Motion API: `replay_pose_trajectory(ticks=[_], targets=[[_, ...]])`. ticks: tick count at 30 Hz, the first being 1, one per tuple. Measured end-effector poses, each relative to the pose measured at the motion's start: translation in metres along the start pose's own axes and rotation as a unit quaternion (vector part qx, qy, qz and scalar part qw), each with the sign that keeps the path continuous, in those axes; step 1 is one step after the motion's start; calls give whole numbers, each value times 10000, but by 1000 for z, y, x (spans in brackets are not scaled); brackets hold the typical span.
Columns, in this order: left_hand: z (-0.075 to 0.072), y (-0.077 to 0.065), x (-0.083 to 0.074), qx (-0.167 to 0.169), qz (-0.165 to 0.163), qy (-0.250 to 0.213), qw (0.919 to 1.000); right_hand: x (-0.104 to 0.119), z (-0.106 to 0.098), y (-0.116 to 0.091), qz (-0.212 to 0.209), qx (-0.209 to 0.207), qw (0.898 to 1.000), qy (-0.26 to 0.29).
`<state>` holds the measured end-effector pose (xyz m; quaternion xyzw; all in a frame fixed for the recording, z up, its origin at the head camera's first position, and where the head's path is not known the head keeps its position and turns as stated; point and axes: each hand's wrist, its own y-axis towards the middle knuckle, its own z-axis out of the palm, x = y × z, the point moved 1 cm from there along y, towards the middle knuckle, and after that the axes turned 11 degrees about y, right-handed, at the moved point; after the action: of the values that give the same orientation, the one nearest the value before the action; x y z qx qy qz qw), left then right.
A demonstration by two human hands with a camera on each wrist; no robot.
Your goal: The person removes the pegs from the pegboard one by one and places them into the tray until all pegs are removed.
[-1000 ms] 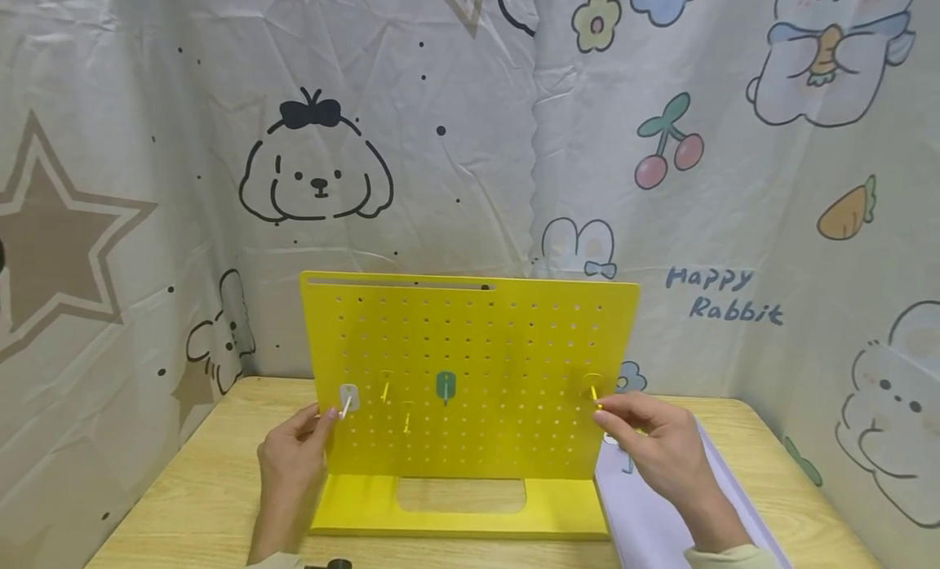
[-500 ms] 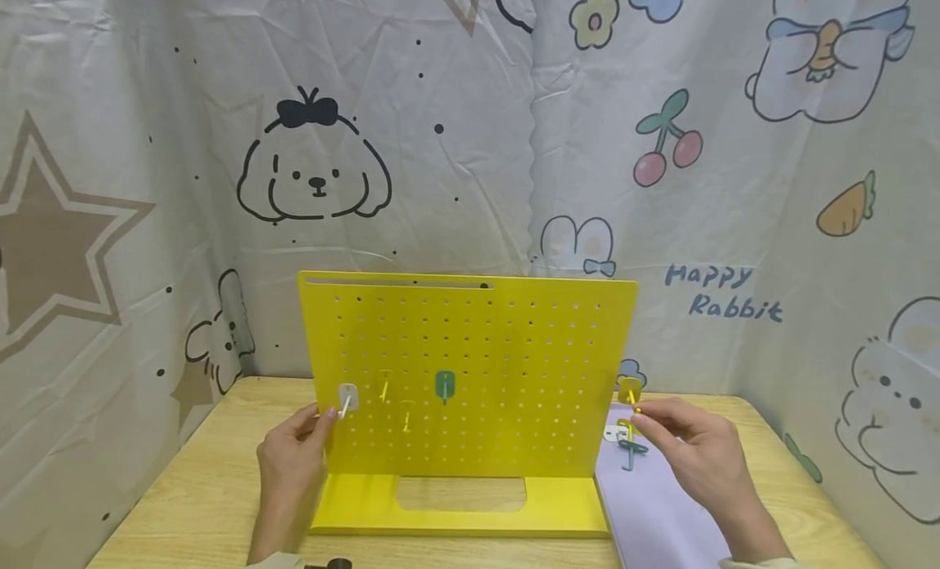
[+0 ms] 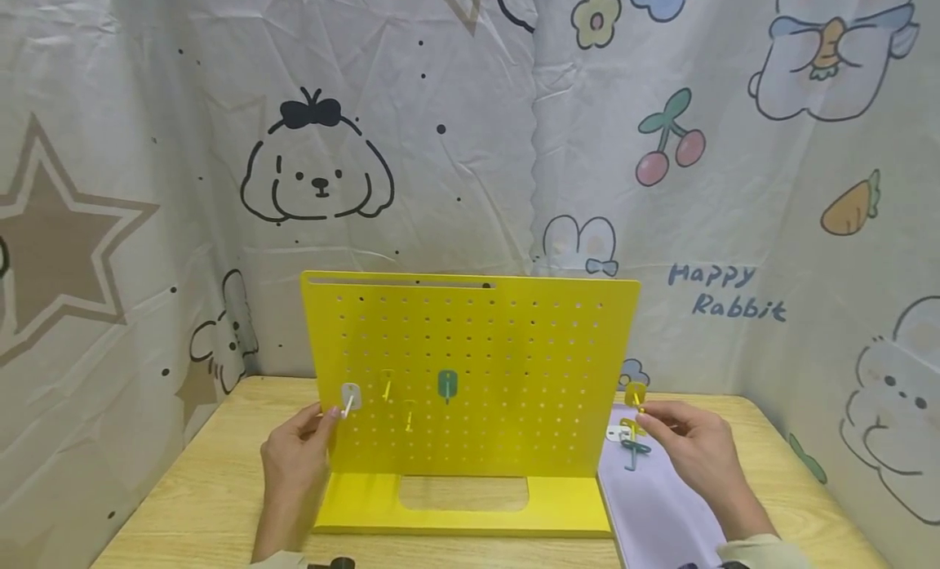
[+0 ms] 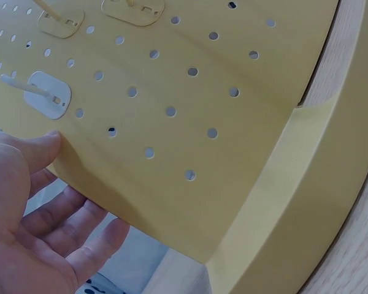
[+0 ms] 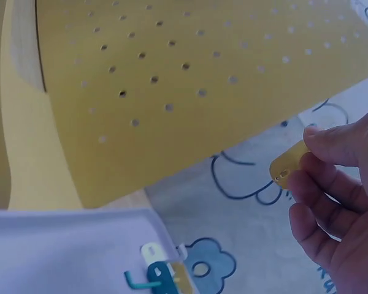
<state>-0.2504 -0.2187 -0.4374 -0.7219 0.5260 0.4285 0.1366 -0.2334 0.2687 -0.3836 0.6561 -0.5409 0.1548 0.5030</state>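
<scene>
A yellow pegboard stands upright on its yellow base. My left hand grips its left edge, thumb on the front and fingers behind, just below a white hook. Also fixed to the board are a green hook and two yellow hooks, the upper one left of the green. Off the board's right edge, my right hand pinches another yellow hook by its prong. In the right wrist view, this hook's yellow plate sticks out past the fingertips, apart from the board.
On the right, a lilac tray lies beside the base. At its far end are a green hook, a white hook and a yellow one. A wooden table carries everything. Printed cloth hangs behind.
My right hand has moved right with the yellow hook, from in front of the board to beyond its edge. The hooks in the tray have come into fuller view. My left hand stays put.
</scene>
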Motion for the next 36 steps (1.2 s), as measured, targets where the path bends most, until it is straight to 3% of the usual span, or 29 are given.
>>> replay_pose_trajectory(ticks=[11,26,36], targets=[[1,0,0,-64,-37,-67,10000,-35,9,19,466,643,9949,-616],[1,2,2,-37,15,-59,10000,-69,28,40,1189,1347,9816,-639],[1,2,1,-34,-24,-77,10000,-79,39,46,1595,1650,9693,-880]])
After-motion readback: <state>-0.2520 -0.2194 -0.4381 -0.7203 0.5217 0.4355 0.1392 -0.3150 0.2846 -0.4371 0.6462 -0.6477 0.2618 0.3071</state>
